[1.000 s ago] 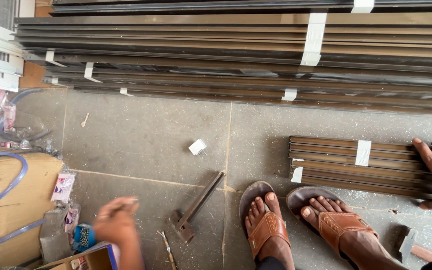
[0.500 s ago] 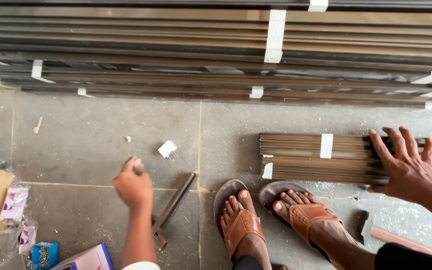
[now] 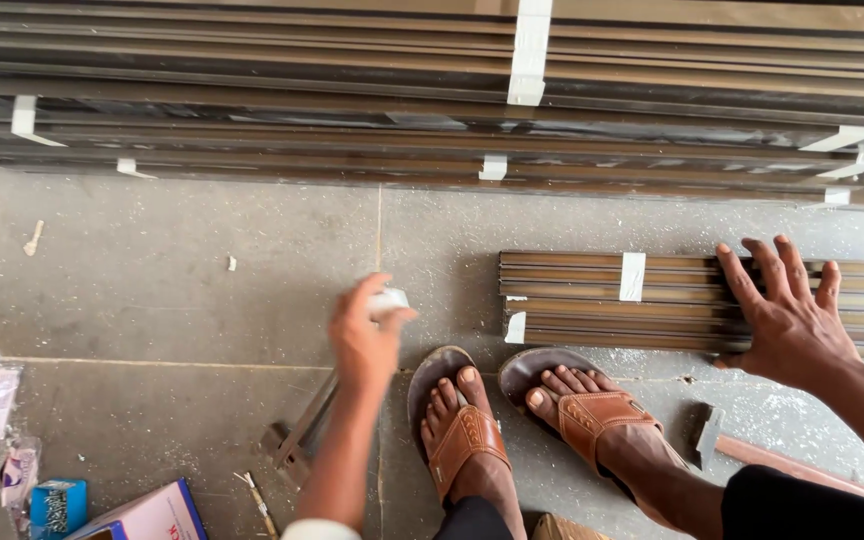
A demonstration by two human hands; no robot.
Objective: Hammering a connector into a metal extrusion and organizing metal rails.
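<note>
My left hand [image 3: 364, 335] is closed around a small white piece [image 3: 389, 299] at the floor, just left of a short bundle of brown metal profiles [image 3: 592, 300]. My right hand [image 3: 782, 310] lies flat with fingers spread on the right part of that bundle, pressing on it. White tape strips bind the bundle. My two feet in brown sandals [image 3: 512, 420] stand in front of the bundle. A metal try square [image 3: 297, 435] lies on the floor under my left forearm.
A long stack of brown profiles with white tape [image 3: 432, 90] runs across the top. Small boxes and packets [image 3: 62, 500] lie at the bottom left. A hammer [image 3: 712, 435] lies on the floor at the right. The floor is grey tile [image 3: 172, 280].
My left hand has moved up and right and taken hold of the small white piece. My right hand has settled flat on the short bundle.
</note>
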